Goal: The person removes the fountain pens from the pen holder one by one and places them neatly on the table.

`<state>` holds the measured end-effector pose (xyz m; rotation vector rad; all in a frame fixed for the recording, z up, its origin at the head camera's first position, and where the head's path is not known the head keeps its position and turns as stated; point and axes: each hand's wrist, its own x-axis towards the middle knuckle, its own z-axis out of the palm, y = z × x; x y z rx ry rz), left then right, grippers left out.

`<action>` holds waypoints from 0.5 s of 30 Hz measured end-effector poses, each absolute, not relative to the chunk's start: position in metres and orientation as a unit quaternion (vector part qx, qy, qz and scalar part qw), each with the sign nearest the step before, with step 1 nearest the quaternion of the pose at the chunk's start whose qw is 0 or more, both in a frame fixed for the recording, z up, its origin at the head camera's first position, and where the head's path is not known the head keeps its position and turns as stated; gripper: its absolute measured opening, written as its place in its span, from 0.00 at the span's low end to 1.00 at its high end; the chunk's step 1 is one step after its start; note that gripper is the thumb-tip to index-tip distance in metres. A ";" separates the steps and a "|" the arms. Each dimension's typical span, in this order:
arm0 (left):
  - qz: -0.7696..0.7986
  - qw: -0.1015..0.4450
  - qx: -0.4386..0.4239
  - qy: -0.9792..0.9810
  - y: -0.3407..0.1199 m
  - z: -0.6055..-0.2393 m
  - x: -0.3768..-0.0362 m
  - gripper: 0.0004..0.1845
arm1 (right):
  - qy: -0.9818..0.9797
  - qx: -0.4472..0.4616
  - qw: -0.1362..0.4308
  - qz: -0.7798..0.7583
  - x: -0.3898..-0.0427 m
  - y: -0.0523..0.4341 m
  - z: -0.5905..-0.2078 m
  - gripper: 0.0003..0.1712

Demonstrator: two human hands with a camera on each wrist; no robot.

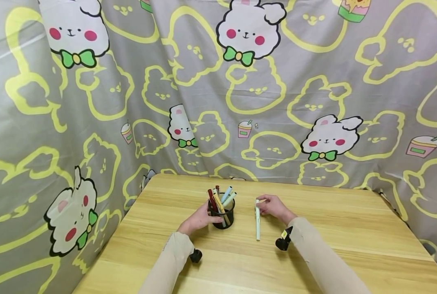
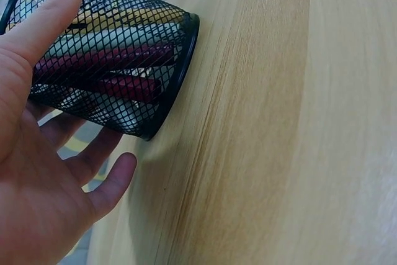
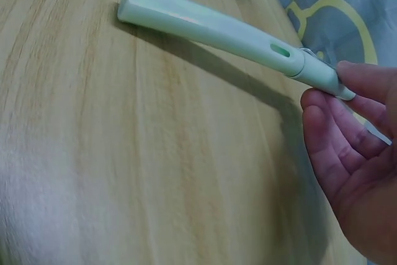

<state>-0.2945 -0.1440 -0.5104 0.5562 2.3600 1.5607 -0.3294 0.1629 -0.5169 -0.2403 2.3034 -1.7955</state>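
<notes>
The left hand (image 1: 196, 220) cupped the mesh pen cup (image 1: 222, 215) mid-counter; the right hand (image 1: 275, 207) pinched the far end of a pale green pen (image 1: 257, 222) lying just right. Bare counter (image 1: 350, 237) stretched toward the right edge.

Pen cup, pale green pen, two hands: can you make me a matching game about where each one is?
Things:
1. pen cup
2. pale green pen
3. left hand
4. right hand

Places:
A. fingertips at the pen's far end
B. lying flat on the table
C. wrapped round the mesh cup
D. standing upright, full of pens

Pairs: 1-D, 2-B, 3-C, 4-A
</notes>
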 end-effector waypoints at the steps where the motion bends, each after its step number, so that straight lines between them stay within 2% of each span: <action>1: 0.537 0.129 0.190 0.812 -0.144 -0.511 -0.295 0.46 | 0.781 -0.080 0.107 -0.610 -0.330 0.163 -0.518 0.25; 15: 0.532 0.132 0.187 0.815 -0.144 -0.510 -0.295 0.46 | 0.765 -0.061 0.130 -0.628 -0.333 0.159 -0.530 0.25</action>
